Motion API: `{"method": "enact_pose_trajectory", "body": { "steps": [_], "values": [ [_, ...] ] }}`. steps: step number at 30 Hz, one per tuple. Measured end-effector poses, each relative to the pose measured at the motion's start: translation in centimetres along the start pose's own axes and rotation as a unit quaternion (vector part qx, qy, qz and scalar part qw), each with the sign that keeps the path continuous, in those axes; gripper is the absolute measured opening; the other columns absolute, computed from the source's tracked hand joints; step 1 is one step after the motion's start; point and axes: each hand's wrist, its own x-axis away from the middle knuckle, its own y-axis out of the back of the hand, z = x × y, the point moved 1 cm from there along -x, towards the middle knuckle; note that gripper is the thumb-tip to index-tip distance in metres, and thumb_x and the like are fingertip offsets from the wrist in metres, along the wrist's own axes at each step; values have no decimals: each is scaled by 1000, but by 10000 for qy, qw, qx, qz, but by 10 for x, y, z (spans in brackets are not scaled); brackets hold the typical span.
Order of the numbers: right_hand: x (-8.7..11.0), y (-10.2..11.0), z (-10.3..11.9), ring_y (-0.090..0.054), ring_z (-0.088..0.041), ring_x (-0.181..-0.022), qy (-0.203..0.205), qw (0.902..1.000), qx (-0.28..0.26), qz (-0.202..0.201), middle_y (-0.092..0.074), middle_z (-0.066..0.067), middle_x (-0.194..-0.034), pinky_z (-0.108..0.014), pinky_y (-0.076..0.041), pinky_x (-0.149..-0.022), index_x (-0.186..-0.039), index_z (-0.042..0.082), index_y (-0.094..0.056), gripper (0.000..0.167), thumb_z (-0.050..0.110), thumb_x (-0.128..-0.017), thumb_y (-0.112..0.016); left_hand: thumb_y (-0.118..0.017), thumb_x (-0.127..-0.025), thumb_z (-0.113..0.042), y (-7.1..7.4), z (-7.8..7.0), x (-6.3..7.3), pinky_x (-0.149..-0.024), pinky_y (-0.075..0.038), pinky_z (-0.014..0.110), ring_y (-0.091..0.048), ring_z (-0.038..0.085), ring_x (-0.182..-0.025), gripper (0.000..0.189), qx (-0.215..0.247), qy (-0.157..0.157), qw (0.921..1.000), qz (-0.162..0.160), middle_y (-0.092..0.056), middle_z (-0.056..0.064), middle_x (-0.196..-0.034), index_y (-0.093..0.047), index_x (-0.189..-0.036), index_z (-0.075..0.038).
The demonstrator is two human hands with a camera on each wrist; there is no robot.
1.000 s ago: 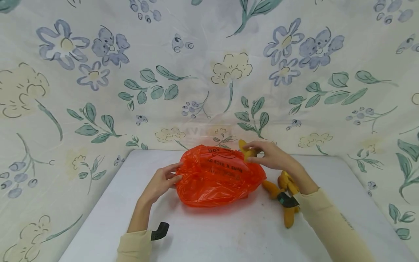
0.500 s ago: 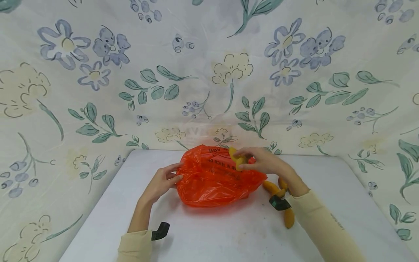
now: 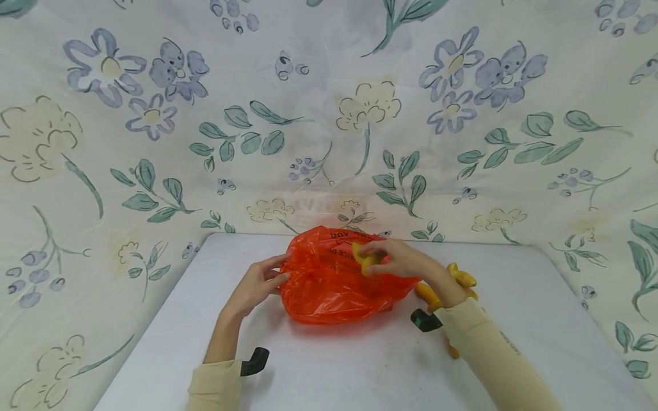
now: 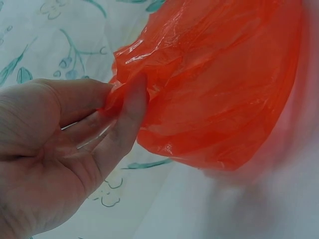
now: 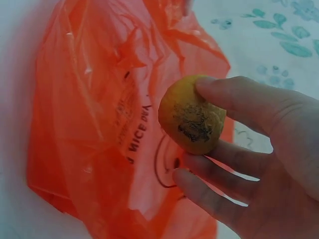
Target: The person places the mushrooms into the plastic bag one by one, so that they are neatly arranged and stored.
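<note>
A crinkled orange-red plastic bag [image 3: 329, 299] with black print lies on the white table. My left hand [image 3: 259, 285] pinches the bag's left edge between thumb and fingers, as the left wrist view shows close up. Over the bag's right part, my right hand [image 3: 398, 260] holds a yellow lobed fruit, like a small banana [image 3: 368, 264], by thumb and fingertips. Seen end-on in the right wrist view, this fruit [image 5: 182, 117] looks rounded, with a black scribble-like mark. Whether it touches the bag is unclear. The bag's inside is hidden.
Several similar yellow fruits [image 3: 462, 277] lie right of the bag, partly hidden by the right forearm. Behind the table [image 3: 339, 371] hangs a cloth [image 3: 319, 142] printed with flowers and leaves. A black device [image 3: 425, 321] sits at the right wrist, another [image 3: 255, 362] at the left.
My right hand has moved left and slightly down with the yellow fruit, from the bag's right edge to over its printed side. The left hand keeps its hold on the bag.
</note>
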Motion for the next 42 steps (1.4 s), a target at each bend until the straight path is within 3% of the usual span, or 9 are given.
{"method": "enact_pose_trajectory", "body": {
  "steps": [10, 19, 32, 42],
  "values": [
    [-16, -16, -9, -58, -19, -105, -175, 9997, 92, 155, -63, -5, -129, -33, -53, -94, -131, 13, -62, 42, 23, -91, -70, -61, -96, -12, -2, -2, 1, -78, -61, 32, -67, 31, -108, 51, -13, 6, 10000, -30, -56, 19, -137, -47, -146, -12],
    [-33, -23, -10, -57, -18, -104, -661, 9967, 340, 313, -65, 0, -124, -36, -53, -96, -128, 18, -64, 40, 25, -89, -72, -61, -96, -12, -2, -1, 2, -78, -61, 31, -68, 29, -107, 51, 10, 41, 10000, -24, -57, 19, -136, -47, -145, -10],
    [-61, -31, -9, -55, -19, -104, -989, 9929, 38, 666, -64, 2, -116, -34, -51, -97, -130, 19, -63, 42, 25, -89, -72, -60, -96, -12, -2, -3, 1, -78, -61, 32, -66, 32, -110, 50, -45, 6, 10000, -5, -56, 19, -137, -48, -145, -11],
    [-72, -41, -20, -54, -19, -104, -1094, 9920, 9, 632, -64, 1, -118, -35, -51, -97, -128, 20, -65, 39, 24, -90, -71, -60, -96, -12, -3, -1, -1, -78, -61, 32, -66, 33, -111, 50, -14, 19, 10000, 41, -56, 19, -138, -48, -145, -11]
  ]
}}
